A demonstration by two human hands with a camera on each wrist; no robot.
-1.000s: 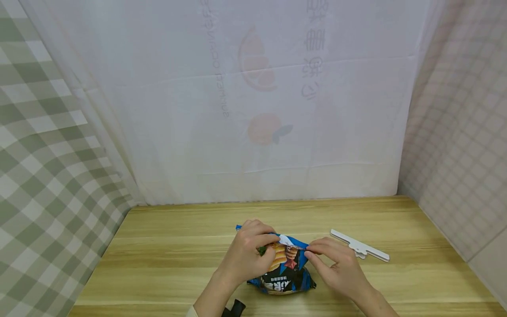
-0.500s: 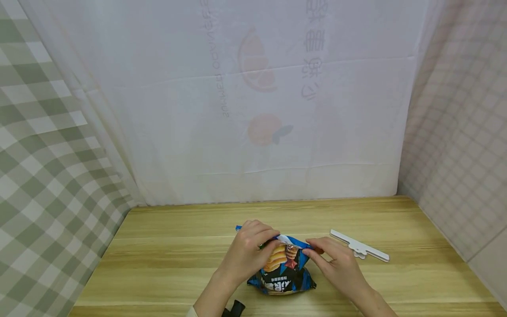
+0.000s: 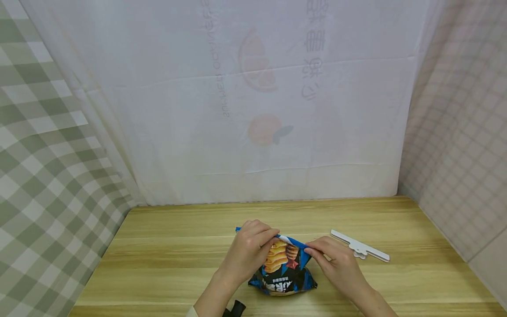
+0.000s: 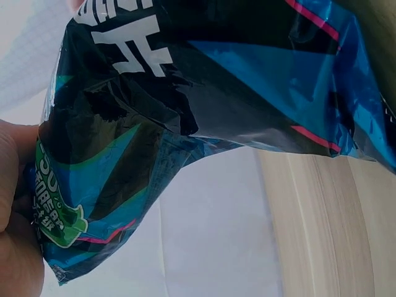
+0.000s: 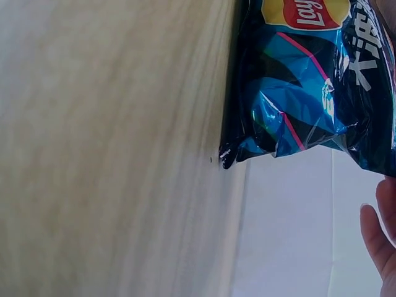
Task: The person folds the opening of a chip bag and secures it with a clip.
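Blue and black, the snack bag (image 3: pixel 282 273) rests on the counter (image 3: pixel 170 255) before us.
Nearest us, left of the bag, we make out part of a black object (image 3: pixel 237 308); at the bag's far edge the left hand (image 3: pixel 250 251) and right hand (image 3: pixel 336 259) each pinch the blue rim between thumb and fingers; a white clip (image 3: pixel 359 246) lies right of the bag; behind the bag hangs a white cloth (image 3: pixel 178 136).

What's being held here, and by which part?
A snack bag, by its far blue edge; the left hand and the right hand both grip it.
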